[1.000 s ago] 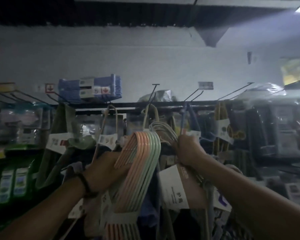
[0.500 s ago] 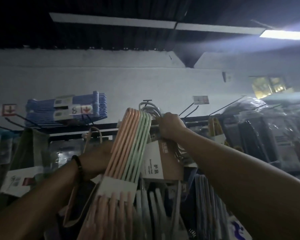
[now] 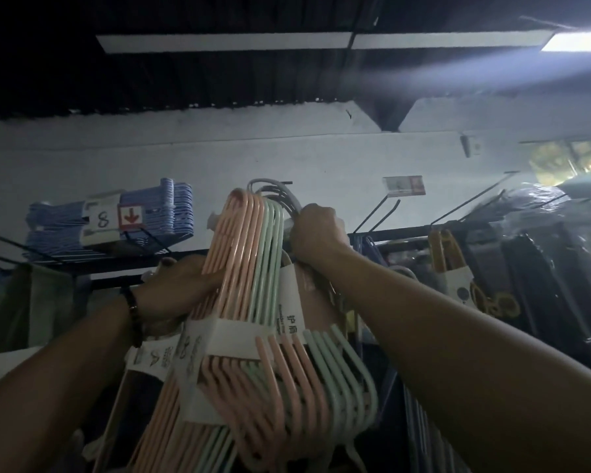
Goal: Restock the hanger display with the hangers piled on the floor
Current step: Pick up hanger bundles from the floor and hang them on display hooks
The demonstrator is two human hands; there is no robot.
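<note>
Fingers of right hand [image 3: 316, 233] curled round grey hanger hooks [image 3: 277, 196]; left hand [image 3: 181, 285] grips pink-green hanger bundle [image 3: 249, 268], long axis near-upright, hooks topmost.

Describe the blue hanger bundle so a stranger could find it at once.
Start at the white painted wall. At its left, on black wire prongs, lies the bundle of blue plastic hangers. It alone lies flat rather than hanging, all blue.

Left hand [image 3: 181, 286], right hand [image 3: 316, 235] aloft, fingers [image 3: 312, 216] curled
</note>
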